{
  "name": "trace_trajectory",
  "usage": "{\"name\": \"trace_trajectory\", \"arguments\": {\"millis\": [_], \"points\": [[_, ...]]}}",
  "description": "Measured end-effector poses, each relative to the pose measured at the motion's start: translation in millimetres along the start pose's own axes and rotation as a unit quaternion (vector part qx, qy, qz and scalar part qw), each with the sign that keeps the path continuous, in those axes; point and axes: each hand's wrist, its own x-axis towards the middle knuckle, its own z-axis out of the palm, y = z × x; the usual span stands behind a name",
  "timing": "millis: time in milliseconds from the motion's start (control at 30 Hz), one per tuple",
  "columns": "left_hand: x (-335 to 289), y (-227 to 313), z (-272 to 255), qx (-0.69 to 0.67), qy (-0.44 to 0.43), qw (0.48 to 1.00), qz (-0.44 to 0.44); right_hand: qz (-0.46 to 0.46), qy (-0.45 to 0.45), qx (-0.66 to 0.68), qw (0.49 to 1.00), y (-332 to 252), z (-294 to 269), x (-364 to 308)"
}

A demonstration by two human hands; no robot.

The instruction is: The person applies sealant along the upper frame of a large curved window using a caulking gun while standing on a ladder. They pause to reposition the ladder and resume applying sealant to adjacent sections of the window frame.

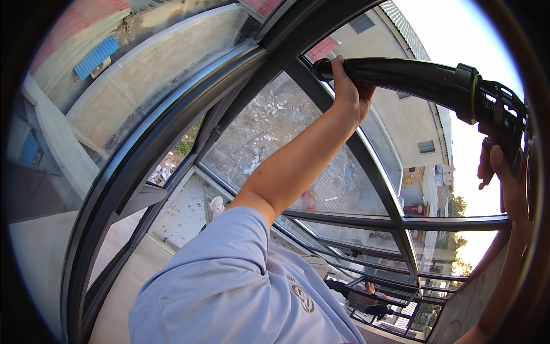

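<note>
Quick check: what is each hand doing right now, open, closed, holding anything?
Left hand: closed around the black tube of a caulking gun, near its tip.
Right hand: closed on the gun's handle, fingers at the trigger.

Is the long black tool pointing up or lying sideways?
Sideways. The black caulking gun runs level across the window frame, left hand gripping its tube, right hand at the handle.
</note>
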Motion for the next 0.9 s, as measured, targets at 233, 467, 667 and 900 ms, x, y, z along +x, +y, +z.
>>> {"name": "trace_trajectory", "arguments": {"millis": [233,467,667,900], "points": [[-13,-26,-9,0.005,0.013,1.0,-0.027,0.023,-0.005,0.024,0.999,9,-7,-21],[-26,-50,-26,0.008,0.009,0.998,-0.065,0.074,0.013,0.008,0.997,24,-6,-56],[-37,-69,-43,0.036,0.012,0.995,-0.094,0.12,0.069,-0.001,0.99,64,2,-96],[-50,-91,-64,0.093,0.022,0.984,-0.152,0.084,0.02,-0.097,0.992,94,-7,-124]]}}
